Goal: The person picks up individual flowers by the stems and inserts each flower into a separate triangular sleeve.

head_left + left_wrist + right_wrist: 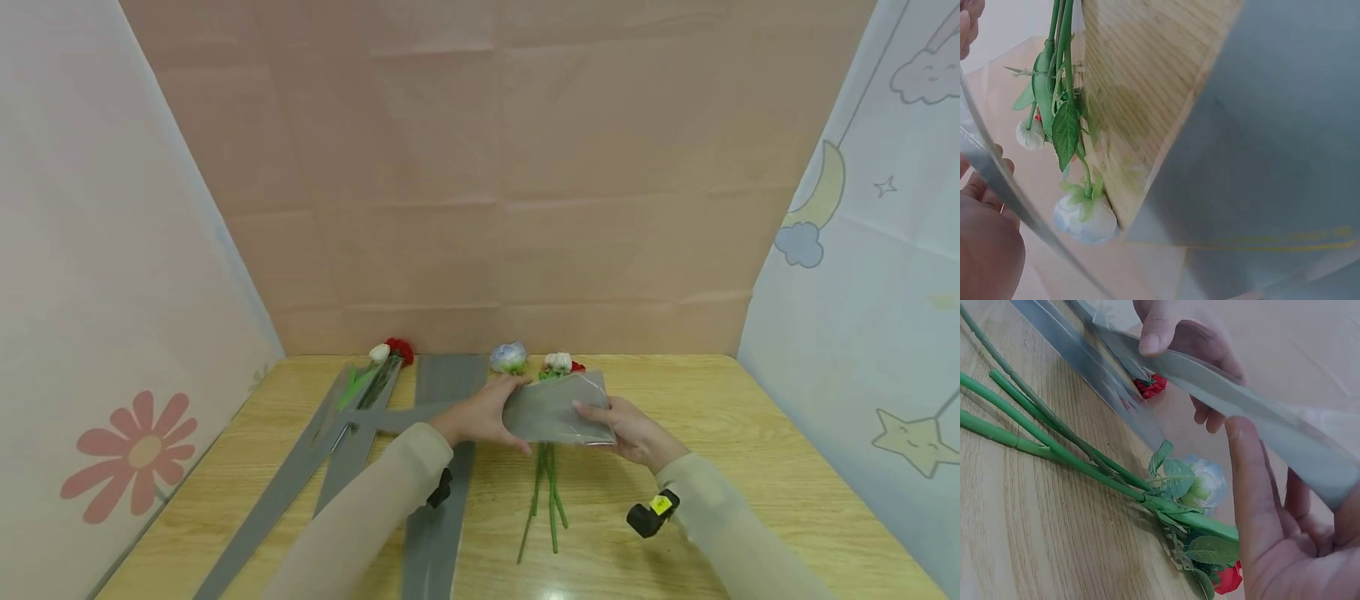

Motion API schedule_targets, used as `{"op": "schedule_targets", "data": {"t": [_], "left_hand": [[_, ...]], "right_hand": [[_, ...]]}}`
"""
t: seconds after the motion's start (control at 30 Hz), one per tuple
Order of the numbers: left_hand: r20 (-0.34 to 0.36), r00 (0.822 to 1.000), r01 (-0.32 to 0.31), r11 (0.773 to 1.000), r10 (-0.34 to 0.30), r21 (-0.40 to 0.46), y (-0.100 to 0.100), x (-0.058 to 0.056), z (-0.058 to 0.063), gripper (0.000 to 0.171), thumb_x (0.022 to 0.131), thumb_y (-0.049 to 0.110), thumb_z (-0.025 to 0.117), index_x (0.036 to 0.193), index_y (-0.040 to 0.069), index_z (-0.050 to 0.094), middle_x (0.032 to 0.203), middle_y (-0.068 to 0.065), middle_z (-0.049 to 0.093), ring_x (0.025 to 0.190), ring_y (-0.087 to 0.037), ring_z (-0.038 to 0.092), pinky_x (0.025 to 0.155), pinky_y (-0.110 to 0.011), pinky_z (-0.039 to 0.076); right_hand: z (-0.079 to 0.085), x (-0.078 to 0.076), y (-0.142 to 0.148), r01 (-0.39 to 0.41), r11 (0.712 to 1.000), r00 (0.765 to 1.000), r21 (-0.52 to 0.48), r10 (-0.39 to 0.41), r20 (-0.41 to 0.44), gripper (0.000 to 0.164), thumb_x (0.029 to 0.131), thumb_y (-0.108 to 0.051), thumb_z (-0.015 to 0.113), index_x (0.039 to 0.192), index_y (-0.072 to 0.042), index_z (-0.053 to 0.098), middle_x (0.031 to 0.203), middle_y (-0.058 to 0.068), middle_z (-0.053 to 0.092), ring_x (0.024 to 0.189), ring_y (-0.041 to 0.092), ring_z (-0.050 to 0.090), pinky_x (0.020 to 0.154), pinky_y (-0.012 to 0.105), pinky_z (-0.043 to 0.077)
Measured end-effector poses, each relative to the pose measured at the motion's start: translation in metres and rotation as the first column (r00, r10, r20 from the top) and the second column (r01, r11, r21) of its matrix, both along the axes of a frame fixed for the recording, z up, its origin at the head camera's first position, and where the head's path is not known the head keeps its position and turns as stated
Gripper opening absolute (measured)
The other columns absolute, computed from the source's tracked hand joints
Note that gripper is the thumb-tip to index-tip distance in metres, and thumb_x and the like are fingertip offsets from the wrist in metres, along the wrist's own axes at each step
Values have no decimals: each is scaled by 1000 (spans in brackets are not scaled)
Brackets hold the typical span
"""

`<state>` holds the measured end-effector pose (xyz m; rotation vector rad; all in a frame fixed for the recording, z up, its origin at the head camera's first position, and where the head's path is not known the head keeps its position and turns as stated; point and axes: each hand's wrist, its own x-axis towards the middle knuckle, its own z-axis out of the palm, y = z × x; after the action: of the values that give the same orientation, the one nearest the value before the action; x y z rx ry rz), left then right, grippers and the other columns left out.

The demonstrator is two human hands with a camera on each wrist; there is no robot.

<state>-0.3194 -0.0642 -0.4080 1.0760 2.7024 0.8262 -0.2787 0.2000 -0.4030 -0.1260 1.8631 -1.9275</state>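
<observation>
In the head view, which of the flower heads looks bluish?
The pale blue flower head just beyond the left hand, left of the nearby white flower head. Its bluish tint sets it apart; the others look white or red.

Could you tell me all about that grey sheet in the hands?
The grey sheet looks like thin, glossy plastic, roughly rectangular, with shiny edges. The left hand and right hand pinch it from opposite sides, holding it tilted above the table, where it partly hides the green stems in the head view.
</observation>
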Motion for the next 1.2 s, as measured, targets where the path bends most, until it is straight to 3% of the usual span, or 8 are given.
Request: {"op": "schedule_targets", "data": {"t": [0.17,0.37,0.63,0.77,1.0,1.2], "left_hand": [[-25,1000,-11,999,11,-35,1,1,2,98,74,40,83,151,16,28,144,-2,41,129,-18,42,106,-39,40],[-75,997,-11,997,4,-83,3,3,3,103,71,46,84,151,15,28,144,-4,41,129,-19,41,106,-39,40],[-157,988,-15,990,-7,-139,8,5,4,109,67,57,82,151,15,27,142,-4,42,130,-21,42,107,-40,40],[-206,978,-10,992,-16,-124,10,4,3,104,67,55,83,148,13,33,136,-3,47,124,-20,46,105,-39,41],[-231,973,-11,997,-5,-70,11,3,0,95,68,48,85,143,9,40,131,-1,50,117,-17,47,102,-37,43],[-208,978,-13,996,-6,-94,12,4,1,105,66,54,84,147,10,34,137,-3,46,124,-20,44,105,-39,41]], "right_hand": [[-2,-1,0,37,998,999,49,-36,-16,73,92,-14,66,144,11,20,108,7,60,91,15,67,80,29,56],[-2,-2,-1,74,993,997,94,-71,-35,75,92,-16,67,145,10,22,108,6,63,88,13,67,78,29,56],[1,0,-3,92,991,995,98,-89,-42,78,92,-15,67,146,12,18,119,16,56,89,14,66,81,34,56],[1,0,-2,85,992,996,94,-82,-37,78,92,-17,67,147,11,18,117,14,58,91,15,66,83,34,56],[-1,-3,-1,83,992,996,96,-80,-33,81,91,-23,68,147,9,20,120,16,59,94,16,66,84,33,55],[-3,-3,-1,75,993,997,89,-72,-36,80,92,-24,68,147,9,20,123,17,57,96,17,65,85,34,55]]}}
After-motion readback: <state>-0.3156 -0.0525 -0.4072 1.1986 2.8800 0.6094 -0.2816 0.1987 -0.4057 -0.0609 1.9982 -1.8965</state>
